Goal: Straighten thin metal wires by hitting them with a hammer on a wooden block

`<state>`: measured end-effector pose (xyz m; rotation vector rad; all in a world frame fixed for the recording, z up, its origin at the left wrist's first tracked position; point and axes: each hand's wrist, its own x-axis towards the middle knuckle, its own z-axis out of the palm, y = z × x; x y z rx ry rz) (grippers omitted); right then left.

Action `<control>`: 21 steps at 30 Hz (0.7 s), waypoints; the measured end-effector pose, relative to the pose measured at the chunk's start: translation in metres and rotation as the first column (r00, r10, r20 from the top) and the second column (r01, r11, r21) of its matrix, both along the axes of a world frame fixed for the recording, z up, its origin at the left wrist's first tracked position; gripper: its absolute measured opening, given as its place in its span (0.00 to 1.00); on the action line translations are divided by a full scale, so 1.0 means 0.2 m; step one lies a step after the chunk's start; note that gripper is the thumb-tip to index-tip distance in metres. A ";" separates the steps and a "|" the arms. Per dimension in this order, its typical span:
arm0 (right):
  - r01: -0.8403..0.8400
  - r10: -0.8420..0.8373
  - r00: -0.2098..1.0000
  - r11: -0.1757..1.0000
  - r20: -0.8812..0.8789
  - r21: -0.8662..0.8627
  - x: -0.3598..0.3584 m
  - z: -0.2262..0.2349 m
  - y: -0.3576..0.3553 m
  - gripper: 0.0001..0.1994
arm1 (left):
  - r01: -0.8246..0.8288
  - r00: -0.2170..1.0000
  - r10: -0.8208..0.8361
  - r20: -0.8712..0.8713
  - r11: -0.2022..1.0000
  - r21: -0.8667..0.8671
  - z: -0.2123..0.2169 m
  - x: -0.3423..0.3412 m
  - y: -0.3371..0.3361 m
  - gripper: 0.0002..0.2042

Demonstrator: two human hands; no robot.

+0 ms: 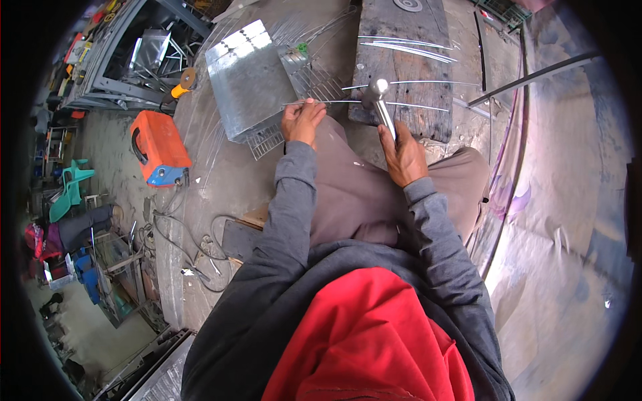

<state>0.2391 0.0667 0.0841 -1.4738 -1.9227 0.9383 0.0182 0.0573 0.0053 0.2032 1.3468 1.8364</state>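
My left hand [303,123] pinches one end of a thin metal rod [411,105], which stretches right across a worn, dark wooden board [404,72]. In my right hand [405,155] is a shiny metal hammer [386,115], gripped by its handle. Its head is raised toward the board's near left part, over or close to the rods; whether it touches them I cannot tell. Another thin rod [428,82] lies just beyond the held one. Farther up the board rests a small bundle of similar rods [411,49].
Left of my left hand, a sheet-metal panel [251,80] lies over wire grids [321,81]. An orange power unit [160,148], a yellow angle grinder [182,85] and loose cables [175,217] are on the left floor. A round disc [408,5] sits at the board's far end.
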 end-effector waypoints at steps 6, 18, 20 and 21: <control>0.060 -0.070 0.992 0.994 -0.107 -0.096 0.13 0.01 -0.10 0.21 | -0.022 0.999 0.023 -0.047 0.999 0.026 0.04 0.03 -0.05 0.13; 0.376 -0.455 0.878 0.847 -0.147 -0.376 0.58 -0.24 -0.23 0.21 | 0.450 0.321 0.238 -0.917 0.813 0.369 0.78 0.74 -0.20 0.15; 0.249 -0.223 0.960 0.956 -0.169 0.156 0.68 -0.53 -0.21 0.19 | 0.502 0.386 0.214 -0.897 0.767 0.399 0.80 0.89 -0.15 0.14; 0.246 -0.244 0.968 0.969 -0.066 0.025 0.52 -0.26 -0.25 0.20 | 0.489 0.361 0.208 -0.909 0.788 0.375 0.79 0.86 -0.16 0.14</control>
